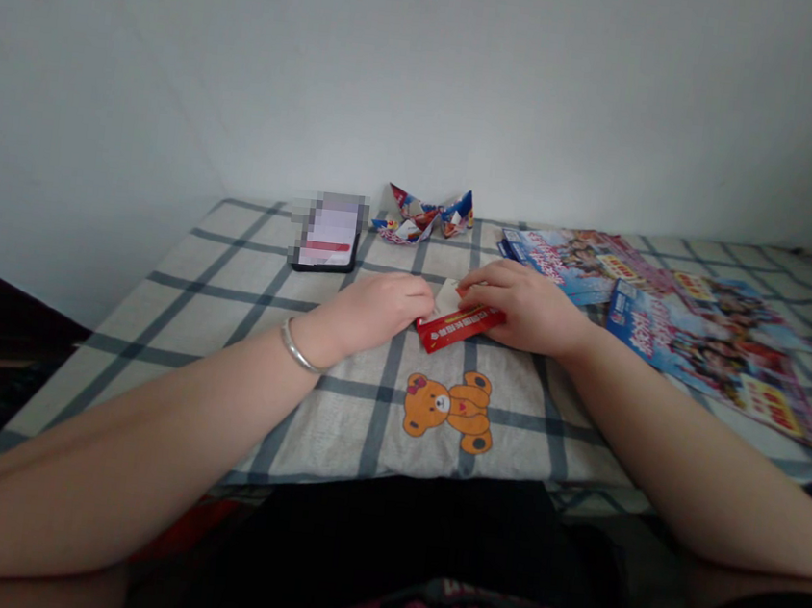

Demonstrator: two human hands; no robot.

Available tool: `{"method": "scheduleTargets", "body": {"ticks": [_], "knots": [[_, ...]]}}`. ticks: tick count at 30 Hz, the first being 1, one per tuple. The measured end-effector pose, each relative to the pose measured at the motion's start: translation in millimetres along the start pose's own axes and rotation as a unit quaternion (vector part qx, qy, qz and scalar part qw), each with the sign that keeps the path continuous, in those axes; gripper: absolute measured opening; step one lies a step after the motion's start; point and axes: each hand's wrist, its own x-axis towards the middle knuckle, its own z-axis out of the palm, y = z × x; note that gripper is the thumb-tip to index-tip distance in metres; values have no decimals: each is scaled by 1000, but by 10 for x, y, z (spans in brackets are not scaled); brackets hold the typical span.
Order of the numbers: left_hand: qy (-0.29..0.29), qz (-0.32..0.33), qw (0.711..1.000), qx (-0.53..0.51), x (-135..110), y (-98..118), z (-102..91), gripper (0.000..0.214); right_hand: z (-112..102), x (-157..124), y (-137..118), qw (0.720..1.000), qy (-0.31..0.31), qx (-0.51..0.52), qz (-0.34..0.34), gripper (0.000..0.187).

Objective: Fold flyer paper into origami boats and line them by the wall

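Note:
A small folded paper (456, 324), red with white print, lies on the checked cloth (249, 278) in front of me. My left hand (376, 309) has its fingers curled and pinches the paper's left edge; a silver bangle sits on that wrist. My right hand (528, 307) lies over the paper's right side, fingers pressed down on it. Behind the hands, near the wall, sits a finished folded paper shape (426, 219) in blue, red and white.
A phone (327, 235) lies face up at the back left of the cloth. Several colourful printed leaflets (692, 339) are spread on the right. An orange bear print (451, 408) marks the cloth close to me. The white wall stands just behind.

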Motion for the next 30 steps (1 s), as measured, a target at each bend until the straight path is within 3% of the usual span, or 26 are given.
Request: {"method": "scheduleTargets", "body": {"ticks": [5, 9, 17, 20, 26, 30], "knots": [[-6, 27, 997, 72, 19, -6, -92, 27, -8, 9, 0, 999, -26, 35, -19, 30], [-24, 15, 992, 127, 24, 134, -194, 23, -23, 4, 3, 997, -60, 40, -12, 35], [-92, -101, 979, 154, 22, 493, -276, 38, -58, -13, -35, 997, -67, 32, -3, 33], [-95, -79, 982, 145, 26, 489, -247, 51, -67, -11, -55, 997, -75, 28, 4, 31], [-64, -54, 987, 138, 17, 422, -140, 30, -65, 3, -77, 997, -77, 31, 13, 29], [-29, -58, 991, 117, 19, 357, -88, 30, -97, 9, -107, 995, -81, 35, 42, 26]]}}
